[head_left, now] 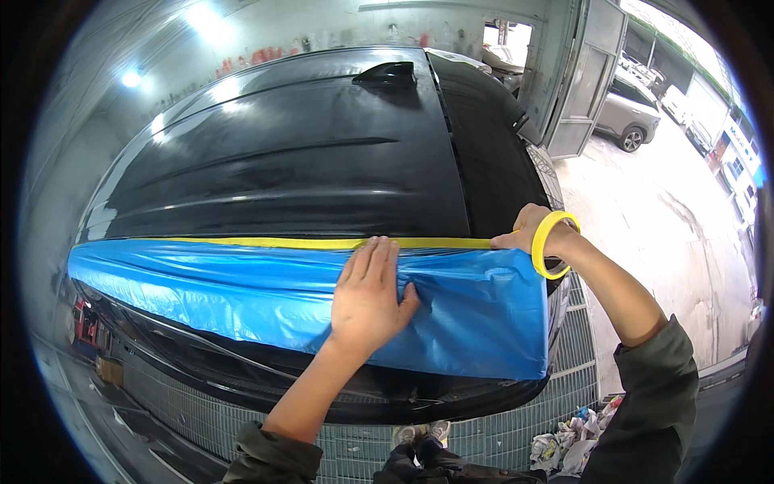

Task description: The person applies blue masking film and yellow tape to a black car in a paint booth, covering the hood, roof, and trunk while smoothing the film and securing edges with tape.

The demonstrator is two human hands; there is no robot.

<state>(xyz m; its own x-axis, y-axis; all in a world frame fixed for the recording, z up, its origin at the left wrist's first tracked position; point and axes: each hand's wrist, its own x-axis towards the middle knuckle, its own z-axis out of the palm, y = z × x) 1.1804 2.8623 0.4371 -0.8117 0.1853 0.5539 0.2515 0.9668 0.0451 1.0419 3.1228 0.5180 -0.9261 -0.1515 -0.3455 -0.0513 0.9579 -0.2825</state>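
Observation:
A strip of yellow masking tape (274, 242) runs along the edge of a black car roof (282, 173). Below it hangs a blue plastic masking film (484, 323), wrinkled and draped over the car's side. My left hand (369, 294) lies flat on the film with its fingers stretched out, the fingertips touching the tape. At the right end of the strip, my right hand (528, 230) has its fingers closed around the tape near the film's upper corner. A yellow tape roll (538, 246) hangs around my right wrist.
A black shark-fin antenna (389, 74) stands on the roof. Under my feet is a metal floor grating (484, 440), with crumpled paper (574, 444) heaped at the lower right. A cardboard box (109, 371) sits at the left. Beyond an open door (587, 81) a grey car (630, 109) is parked.

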